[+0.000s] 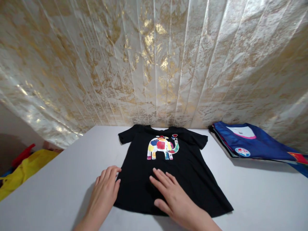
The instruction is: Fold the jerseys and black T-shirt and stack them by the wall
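Observation:
A black short-sleeved T-shirt point(137, 179) lies spread out face up, its neckline at the far side and its hem towards me. On its chest is a colourful patchwork elephant print point(160, 147). My left hand point(106, 186) is at the shirt's left edge, fingers loosely bent, with a gap between thumb and forefinger; the fingertips reach the edge of the cloth. Over the lower middle of the shirt, my right hand point(170, 192) is stretched palm down with its fingers apart. Whether its palm presses on the cloth cannot be seen.
The shirt lies on a white table point(72, 163). To the right is a stack of folded clothes, a blue garment point(262, 144) on top. Yellow cloth point(31, 166) and red cloth point(23, 155) are beyond the table's left edge. A gold-patterned curtain point(154, 64) hangs behind.

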Available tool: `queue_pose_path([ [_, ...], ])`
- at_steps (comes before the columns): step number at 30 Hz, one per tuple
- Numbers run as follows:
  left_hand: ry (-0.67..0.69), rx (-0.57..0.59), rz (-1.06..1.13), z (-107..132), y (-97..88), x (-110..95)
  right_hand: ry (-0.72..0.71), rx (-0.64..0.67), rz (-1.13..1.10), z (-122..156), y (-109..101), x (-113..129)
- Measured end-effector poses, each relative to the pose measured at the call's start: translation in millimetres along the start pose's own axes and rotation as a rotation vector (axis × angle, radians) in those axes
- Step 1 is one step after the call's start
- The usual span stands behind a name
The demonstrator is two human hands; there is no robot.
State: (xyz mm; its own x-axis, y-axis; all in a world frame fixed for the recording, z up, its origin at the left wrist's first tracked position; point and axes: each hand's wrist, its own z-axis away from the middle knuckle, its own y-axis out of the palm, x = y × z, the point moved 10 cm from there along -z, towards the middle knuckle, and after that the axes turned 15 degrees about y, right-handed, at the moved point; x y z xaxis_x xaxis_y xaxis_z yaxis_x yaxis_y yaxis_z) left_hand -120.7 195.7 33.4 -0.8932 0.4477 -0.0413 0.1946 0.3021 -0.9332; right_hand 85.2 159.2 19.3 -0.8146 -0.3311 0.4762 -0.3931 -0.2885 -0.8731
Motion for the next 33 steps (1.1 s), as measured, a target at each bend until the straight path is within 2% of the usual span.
queue_pose_path([
  [3, 0.145, -0.039, 0.157, -9.6, 4.0, -29.3, 0.186, -0.148, -0.007, 1.8, -31.8, -58.5],
  [6, 0.23, 0.084, 0.232, -14.5, 23.5, -51.0, 0.313, -0.227, -0.008, 11.0, -48.9, -126.4],
  [9, 0.278, 0.189, 0.232, -11.7, 45.0, -55.8, 0.349, -0.289, -0.047, 27.7, -61.6, -176.2],
  [11, 0.292, 0.208, 0.233, -10.6, 50.3, -54.1, 0.355, -0.328, -0.114, 43.5, -73.1, -193.4],
  [13, 0.287, 0.207, 0.267, -14.4, 44.5, -57.3, 0.359, -0.302, -0.188, 59.3, -82.1, -198.4],
  [15, 0.294, 0.212, 0.344, -24.6, 30.4, -75.3, 0.369, -0.222, -0.24, 73.3, -87.7, -195.4],
  [17, 0.342, 0.247, 0.453, -39.0, 16.1, -112.4, 0.378, -0.138, -0.272, 84.9, -91.1, -189.0],
  [20, 0.494, 0.295, 0.6, -58.8, 6.3, -189.4, 0.405, -0.028, -0.3, 95.7, -88.4, -181.1],
  [23, 0.642, 0.297, 0.62, -69.8, 18.2, -256.4, 0.44, 0.053, -0.282, 99.5, -77.0, -176.7],
  [25, 0.67, 0.296, 0.577, -74.0, 34.8, -282.6, 0.441, 0.064, -0.25, 99.9, -71.2, -174.4],
  [27, 0.65, 0.3, 0.522, -76.7, 50.5, -294.7, 0.426, 0.058, -0.228, 100.4, -67.5, -173.0],
  [29, 0.63, 0.29, 0.486, -77.7, 58.2, -298.2, 0.404, 0.045, -0.218, 101.3, -65.6, -172.7],
  [33, 0.679, 0.256, 0.484, -74.6, 54.5, -302.9, 0.39, -0.015, -0.208, 101.0, -67.8, -176.7],
])
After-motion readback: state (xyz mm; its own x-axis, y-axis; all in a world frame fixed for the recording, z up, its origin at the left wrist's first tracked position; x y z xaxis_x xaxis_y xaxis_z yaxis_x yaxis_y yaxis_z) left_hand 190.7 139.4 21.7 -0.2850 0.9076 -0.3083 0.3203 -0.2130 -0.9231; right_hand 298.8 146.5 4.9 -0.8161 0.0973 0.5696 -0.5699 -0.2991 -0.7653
